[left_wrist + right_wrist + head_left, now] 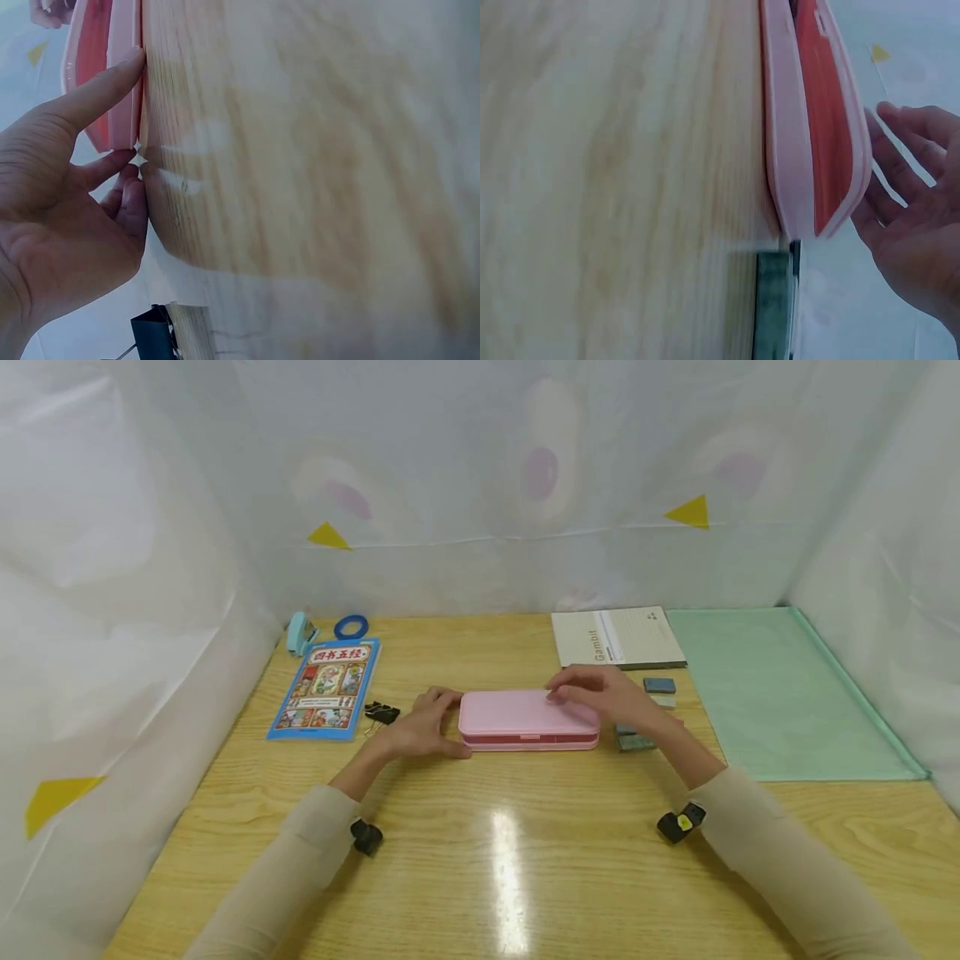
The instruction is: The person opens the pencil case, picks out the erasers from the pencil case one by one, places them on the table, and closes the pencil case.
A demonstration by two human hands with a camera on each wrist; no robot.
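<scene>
Case (pixel 528 720) lies shut at mid-table; left hand (pixel 422 729) braces its left end, thumb pressed against it, right hand (pixel 600 693) rests flat-fingered on the lid, seemingly not yet opened

pink case (pixel 528 718), green mat (pixel 780 693), blue tape (pixel 351 627)

A pencil case (pixel 528 720) lies mid-table (pixel 480 860); a book (pixel 326 688) near the left edge, a notebook (pixel 617 637) behind, a folder (pixel 780 693) along the right edge.
</scene>
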